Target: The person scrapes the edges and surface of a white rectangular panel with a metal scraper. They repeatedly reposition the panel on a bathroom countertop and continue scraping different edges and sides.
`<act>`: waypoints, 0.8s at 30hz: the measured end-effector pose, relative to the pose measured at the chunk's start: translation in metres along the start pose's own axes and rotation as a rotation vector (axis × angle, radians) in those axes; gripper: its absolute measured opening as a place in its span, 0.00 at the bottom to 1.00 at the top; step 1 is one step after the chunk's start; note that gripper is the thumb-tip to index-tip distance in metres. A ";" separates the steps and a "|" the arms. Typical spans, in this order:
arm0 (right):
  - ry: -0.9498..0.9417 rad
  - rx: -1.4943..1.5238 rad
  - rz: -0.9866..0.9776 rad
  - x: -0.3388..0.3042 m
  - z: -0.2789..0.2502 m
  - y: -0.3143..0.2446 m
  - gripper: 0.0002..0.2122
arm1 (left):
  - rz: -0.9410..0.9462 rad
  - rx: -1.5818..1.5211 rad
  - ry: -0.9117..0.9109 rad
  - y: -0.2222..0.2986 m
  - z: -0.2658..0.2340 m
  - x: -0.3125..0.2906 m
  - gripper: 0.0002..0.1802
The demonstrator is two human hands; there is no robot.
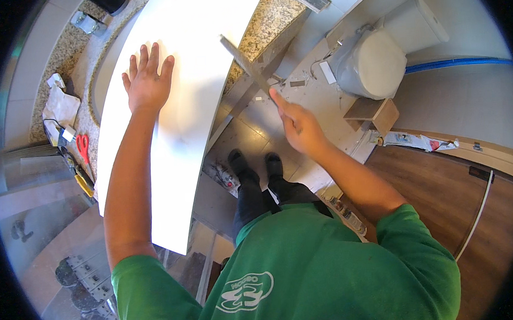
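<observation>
A long white panel [181, 146] with a bright, glossy face lies across the granite counter, its near end reaching toward my body. My left hand [148, 80] rests flat on the panel, fingers spread and pointing away from me. In my right hand [298, 125] is a long, flat grey file [243, 62], gripped at its near end. The file slants up to the left, and its far tip overlaps the panel's right edge. Whether it touches that edge, I cannot tell.
Red-handled scissors [83, 146] and other tools lie left of the panel on the granite counter [273, 21]. At the right stand a toilet [381, 66] and a small wooden box [374, 113]. Scraps litter the floor near my feet.
</observation>
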State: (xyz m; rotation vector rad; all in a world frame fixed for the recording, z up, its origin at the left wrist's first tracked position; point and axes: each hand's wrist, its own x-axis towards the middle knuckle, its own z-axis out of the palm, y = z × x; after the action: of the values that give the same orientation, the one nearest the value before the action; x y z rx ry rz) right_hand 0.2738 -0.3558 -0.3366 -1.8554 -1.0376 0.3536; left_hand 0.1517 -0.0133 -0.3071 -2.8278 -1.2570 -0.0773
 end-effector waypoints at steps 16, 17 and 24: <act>0.017 -0.038 0.071 0.028 -0.009 0.021 0.27 | 0.012 0.002 -0.014 -0.001 0.001 0.002 0.40; 0.046 -0.054 0.077 0.052 -0.011 0.031 0.27 | 0.016 0.000 -0.011 -0.001 0.000 0.002 0.40; 0.082 -0.099 0.165 0.108 -0.021 0.048 0.26 | 0.017 -0.006 -0.013 0.000 -0.001 0.002 0.40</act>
State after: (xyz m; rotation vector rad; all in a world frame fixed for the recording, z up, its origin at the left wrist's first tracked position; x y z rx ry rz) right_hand 0.3759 -0.2928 -0.3468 -2.0338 -0.8624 0.3252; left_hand 0.1528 -0.0117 -0.3058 -2.8481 -1.2376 -0.0630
